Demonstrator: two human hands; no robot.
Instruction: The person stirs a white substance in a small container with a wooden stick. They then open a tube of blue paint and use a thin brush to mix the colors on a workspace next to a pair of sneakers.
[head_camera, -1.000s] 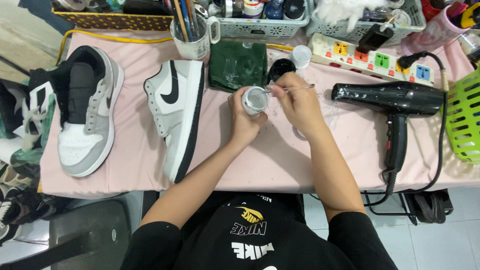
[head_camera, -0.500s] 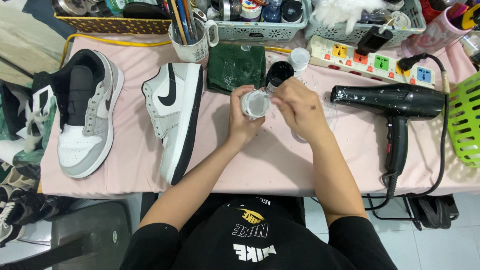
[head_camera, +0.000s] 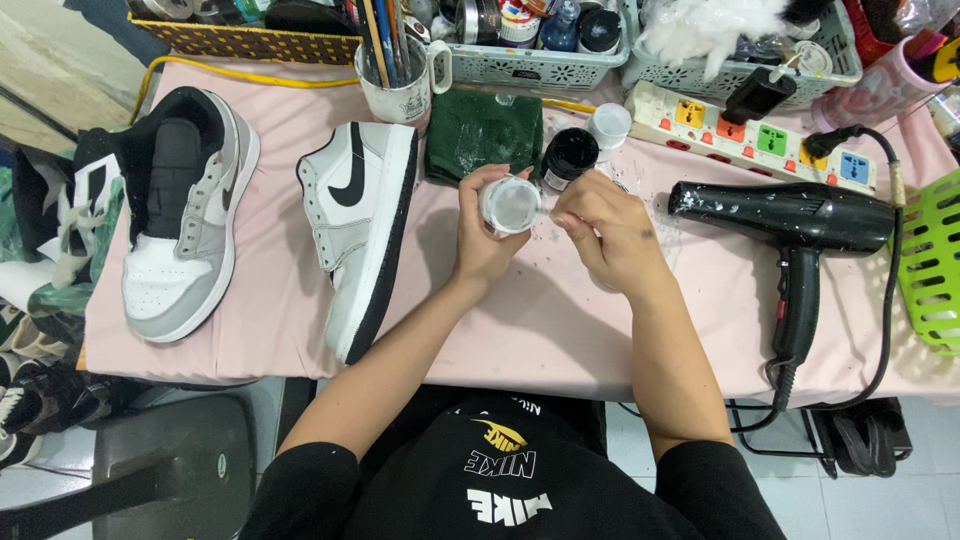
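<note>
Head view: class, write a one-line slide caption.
Left hand holds a small white jar, right hand beside it, between sneaker and hair dryer.

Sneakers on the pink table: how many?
2. One grey, white and black sneaker sits upright at the table's left end. The other sneaker lies on its side, just left of the left hand. More may be hidden off the left edge.

Both forearms are reaching forward, converging. The left hand (head_camera: 487, 238) is curling its fingers upward in a grip; the right hand (head_camera: 607, 232) is pinching, knuckles up.
</note>
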